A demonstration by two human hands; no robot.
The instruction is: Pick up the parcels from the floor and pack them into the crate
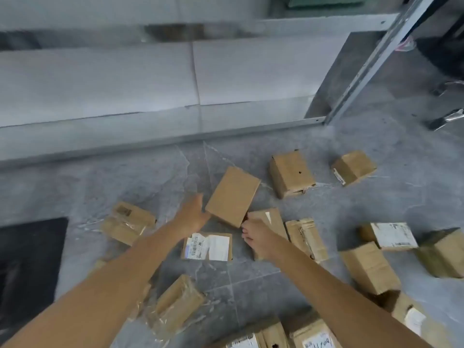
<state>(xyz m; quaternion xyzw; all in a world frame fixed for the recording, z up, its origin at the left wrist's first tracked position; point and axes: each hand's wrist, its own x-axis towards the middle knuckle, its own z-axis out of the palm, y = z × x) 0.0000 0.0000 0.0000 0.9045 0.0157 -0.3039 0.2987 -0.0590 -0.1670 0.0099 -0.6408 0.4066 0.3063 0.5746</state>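
Parcels [316, 335] of brown cardboard lie scattered over the grey floor [238, 285] in front of you. At the far left edge is a dark patch [30, 267], too blurred to name. Right of it, a taped parcel [128, 222] lies just beside your left forearm. Nearer you, a film-wrapped parcel [175, 305] rests between your arms. A labelled parcel [207, 246] lies label up just below your hands.

Your left hand [193, 214] is stretched forward, fingers straight and gripping nothing, touching the left edge of the flat parcel [233, 197] in the middle of the floor. That flat parcel sits on a diagonal, and you cannot tell whether it rests on the floor or is raised. Your right hand [256, 238] is at its near corner with fingers curled. Whether they pinch the corner or hold nothing cannot be told.

Under that hand lies a narrow parcel [270, 217], with a crumpled parcel [306, 239] just beside it. Farther off stand a tall box [291, 173] and, apart from it, a small box [352, 167]. To the right, a white-label parcel [393, 236] lies near a plain box [369, 267], and an edge box [444, 254] is cut off by the frame. Behind everything runs a grey metal rack [364, 71].
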